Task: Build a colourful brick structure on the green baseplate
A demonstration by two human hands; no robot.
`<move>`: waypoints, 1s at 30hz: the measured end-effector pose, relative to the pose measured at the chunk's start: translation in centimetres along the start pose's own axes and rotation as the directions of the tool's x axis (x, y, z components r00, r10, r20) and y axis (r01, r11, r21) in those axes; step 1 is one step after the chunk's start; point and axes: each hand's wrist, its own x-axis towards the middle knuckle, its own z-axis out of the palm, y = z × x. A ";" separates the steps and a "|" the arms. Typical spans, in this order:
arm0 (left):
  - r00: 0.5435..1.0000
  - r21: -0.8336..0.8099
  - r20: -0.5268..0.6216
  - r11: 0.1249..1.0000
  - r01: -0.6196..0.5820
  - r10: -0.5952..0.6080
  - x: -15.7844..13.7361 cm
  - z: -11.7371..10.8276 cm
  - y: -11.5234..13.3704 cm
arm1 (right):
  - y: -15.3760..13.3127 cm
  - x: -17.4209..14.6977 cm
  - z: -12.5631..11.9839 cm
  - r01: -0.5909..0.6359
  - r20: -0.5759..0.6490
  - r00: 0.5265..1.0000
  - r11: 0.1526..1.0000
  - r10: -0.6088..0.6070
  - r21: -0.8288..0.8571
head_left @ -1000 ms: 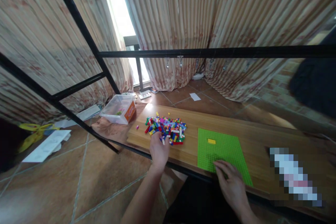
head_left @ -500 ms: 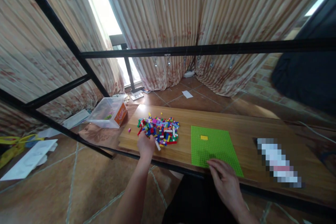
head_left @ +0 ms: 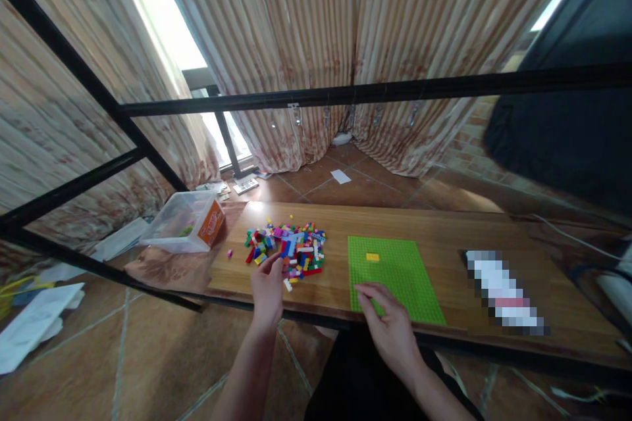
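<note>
A heap of small mixed-colour building bricks (head_left: 306, 251) lies on the left half of the wooden tabletop. At its near edge is my left hand (head_left: 268, 286), fingers drawn together among the bricks; anything in the fingertips is too small to make out. To the right lies a green baseplate (head_left: 405, 270), flat on the wood. One yellow brick (head_left: 372, 256) sits on it near its far left corner. Over the plate's near left edge rests my right hand (head_left: 390, 322), with thumb and fingers slightly apart and no brick visible in it.
A clear plastic box (head_left: 172, 220) with an orange label stands left of the tabletop (head_left: 444, 230). One pink brick (head_left: 230, 253) lies apart from the heap. A blurred-out object (head_left: 506, 293) is on the right. A black metal bar (head_left: 316, 100) crosses beyond the table.
The view has shifted a little to the right. My left hand has moved slightly at the heap's near edge, and my right hand has moved left along the baseplate's near edge.
</note>
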 end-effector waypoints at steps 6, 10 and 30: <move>0.976 -0.186 0.220 0.982 0.045 -0.003 -6.6 2.3 0.0 | -4.3 2.4 2.4 -0.290 0.090 0.956 0.848 0.279 0.443; 0.931 -0.099 0.338 0.989 -0.111 0.139 -8.4 2.8 -0.4 | -5.0 2.6 2.2 -0.370 0.148 0.924 0.723 0.354 0.583; 0.866 0.027 0.492 0.993 -0.113 0.085 -10.9 4.1 -1.0 | -4.1 0.2 0.8 -0.492 0.317 0.848 0.412 0.424 0.767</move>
